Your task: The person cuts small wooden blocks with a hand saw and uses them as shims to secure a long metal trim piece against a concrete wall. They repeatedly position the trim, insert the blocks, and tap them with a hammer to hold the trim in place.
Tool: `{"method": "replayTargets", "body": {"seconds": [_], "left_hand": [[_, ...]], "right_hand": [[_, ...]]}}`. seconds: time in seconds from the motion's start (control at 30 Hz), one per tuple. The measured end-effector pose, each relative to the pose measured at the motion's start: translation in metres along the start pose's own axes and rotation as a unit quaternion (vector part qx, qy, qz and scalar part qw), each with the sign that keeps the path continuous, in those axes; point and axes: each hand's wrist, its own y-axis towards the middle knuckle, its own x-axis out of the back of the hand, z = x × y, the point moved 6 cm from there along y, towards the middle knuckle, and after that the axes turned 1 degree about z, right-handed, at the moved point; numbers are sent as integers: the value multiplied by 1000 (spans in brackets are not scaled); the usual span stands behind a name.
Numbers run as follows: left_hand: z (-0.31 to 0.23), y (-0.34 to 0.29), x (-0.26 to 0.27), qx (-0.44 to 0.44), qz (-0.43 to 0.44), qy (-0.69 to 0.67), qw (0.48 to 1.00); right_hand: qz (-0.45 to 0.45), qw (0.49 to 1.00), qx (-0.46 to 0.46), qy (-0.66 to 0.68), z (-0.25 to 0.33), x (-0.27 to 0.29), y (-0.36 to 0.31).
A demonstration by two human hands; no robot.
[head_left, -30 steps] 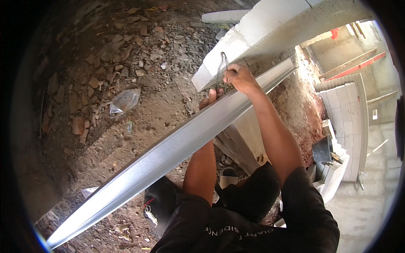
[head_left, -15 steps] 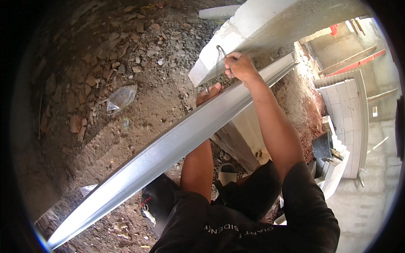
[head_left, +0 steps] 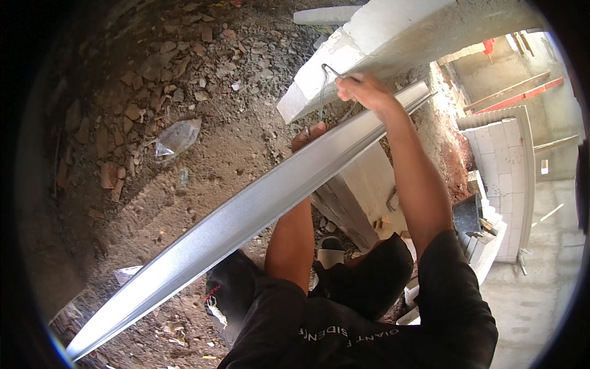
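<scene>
A long silvery metal channel [head_left: 227, 224] slants across in front of me, from the lower left up to the right. My left hand [head_left: 308, 134] reaches up behind it, partly hidden by it. Its closed fingers meet the lower end of a thin, doubled wire [head_left: 322, 95]. The wire rises along the end of a pale concrete beam [head_left: 369, 46] and bends over sharply at the top. Above the channel's upper edge, my right hand [head_left: 367, 92] is closed on the other length of this wire.
Broken brick and stone rubble [head_left: 160, 67] covers the ground at upper left, near a clear plastic bag [head_left: 177, 138]. Below the channel lies a pale slab [head_left: 369, 184]. A black bucket [head_left: 468, 213] stands at right, before a block wall [head_left: 499, 178].
My right hand has moved right, away from the beam's end, and the wire's bend shows more plainly. My left hand has shifted slightly right. The channel has tilted very little.
</scene>
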Motion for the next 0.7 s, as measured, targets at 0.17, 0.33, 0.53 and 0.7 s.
{"method": "replayTargets", "body": {"seconds": [0.17, 0.33, 0.53, 0.7], "left_hand": [[4, 5, 4, -5, -31, 1, 1000], [-2, -2, -5, 8, -58, -5, 998], [-8, 1, -6, -2, -70, -4, 998], [-10, -6, -16, 37, -99, 15, 994]], "right_hand": [[-44, 992, 35, 110, -20, 13, -19], [-67, 991, 84, -74, 8, 28, -37], [-45, 965, 194, -171, -15, -6, -89], [-120, 911, 323, -226, -34, -13, -122]]}}
